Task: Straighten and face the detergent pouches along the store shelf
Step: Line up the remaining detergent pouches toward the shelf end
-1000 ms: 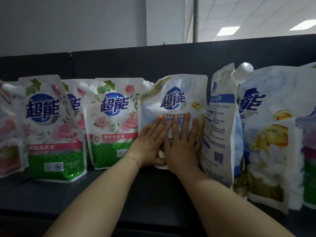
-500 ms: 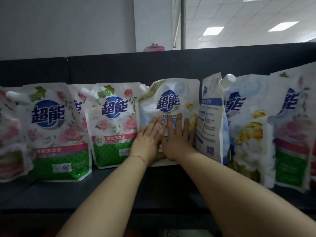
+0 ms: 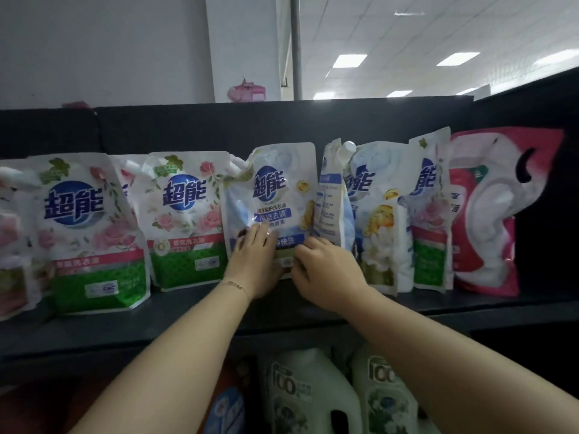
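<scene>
Dark store shelf (image 3: 188, 321) with a black back panel; white wall and ceiling lights beyond. Head view only.

We log a row of soft stand-up pouches in glossy, crinkled film, some with a visible spout at an upper corner. Our landmark is the blue-and-white pouch (image 3: 275, 189) at mid-row. It stands upright with its long axis vertical and its front label toward us.

The left hand (image 3: 253, 261) lies flat on the landmark's lower front, fingers fairly straight and spread, pressing. The right hand (image 3: 326, 270) sits at its lower right corner with fingers curled. We cannot tell whether they pinch the edge or merely rest there.

Key relation: just right of the landmark, the turned pouch (image 3: 332, 208) stands nearly edge-on, fine print toward us, white cap (image 3: 347, 150) on top. It lies just beyond the right hand's knuckles, so we judge that hand the nearer. The pouch likely needs a twist about its vertical axis.

Left of the landmark, two rose-print pouches (image 3: 185, 214) face front. Far right, a pink pouch (image 3: 488, 214) slumps. Below the landmark, green jugs (image 3: 313, 396) of rigid moulded plastic.
</scene>
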The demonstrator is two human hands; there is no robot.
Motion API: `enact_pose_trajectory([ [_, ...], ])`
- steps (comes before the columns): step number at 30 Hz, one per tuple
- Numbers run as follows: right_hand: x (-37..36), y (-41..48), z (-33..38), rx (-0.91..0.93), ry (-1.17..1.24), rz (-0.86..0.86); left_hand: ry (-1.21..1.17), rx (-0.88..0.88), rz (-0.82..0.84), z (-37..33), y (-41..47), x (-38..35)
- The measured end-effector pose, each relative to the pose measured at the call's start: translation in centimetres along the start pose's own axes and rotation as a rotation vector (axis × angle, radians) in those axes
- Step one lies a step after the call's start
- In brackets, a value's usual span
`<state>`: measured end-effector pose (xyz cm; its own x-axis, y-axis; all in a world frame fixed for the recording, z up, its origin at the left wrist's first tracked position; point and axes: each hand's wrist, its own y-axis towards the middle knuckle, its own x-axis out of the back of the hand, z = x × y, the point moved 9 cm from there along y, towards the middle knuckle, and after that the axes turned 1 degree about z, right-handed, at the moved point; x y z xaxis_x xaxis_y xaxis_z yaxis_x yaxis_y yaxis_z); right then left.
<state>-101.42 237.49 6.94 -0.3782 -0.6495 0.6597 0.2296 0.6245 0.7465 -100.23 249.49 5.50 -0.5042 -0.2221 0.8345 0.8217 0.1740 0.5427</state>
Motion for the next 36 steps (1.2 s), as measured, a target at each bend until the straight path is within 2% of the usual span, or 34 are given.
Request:
enact_pose_trajectory([
  [4,2.8,-2.4,-3.4,-0.165,-0.077,-0.041,-0.148,-0.081,0.022,-3.8,-2.1,-0.1],
  [7,4.3,-4.9,-8.0,-0.450,-0.103,-0.034,-0.347,-0.084,0.023,-6.2,-3.0,0.3],
  [11,4.2,-8.3,-12.4,-0.796,-0.071,-0.004,-0.511,0.062,0.171,-8.6,-3.4,-1.7],
  [15,3.2,-10.5,-14.3,-0.973,-0.044,0.128,-0.577,0.218,0.263,-9.9,-3.4,-4.0],
  [19,2.0,-9.9,-14.4,-0.953,-0.006,0.185,-0.581,0.242,0.266,-9.5,-3.1,-4.7],
  [21,1.9,-9.4,-13.7,-0.894,-0.070,0.171,-0.570,0.213,0.274,-9.8,-3.0,-4.8],
  [26,2.8,-9.0,-12.2,-0.718,-0.205,0.088,-0.553,0.237,0.291,-9.5,-3.1,-4.9],
  [29,3.4,-10.1,-11.1,-0.619,-0.119,-0.057,-0.571,0.273,0.305,-9.2,-3.6,-5.1],
  [32,4.0,-11.3,-11.8,-0.715,0.013,-0.169,-0.604,0.297,0.298,-8.9,-3.5,-5.3],
  [34,3.5,-11.2,-12.8,-0.830,0.029,-0.091,-0.630,0.317,0.281,-8.6,-3.4,-5.6],
  [36,3.0,-10.7,-13.3,-0.865,-0.002,-0.011,-0.698,0.342,0.232,-8.3,-3.4,-5.6],
])
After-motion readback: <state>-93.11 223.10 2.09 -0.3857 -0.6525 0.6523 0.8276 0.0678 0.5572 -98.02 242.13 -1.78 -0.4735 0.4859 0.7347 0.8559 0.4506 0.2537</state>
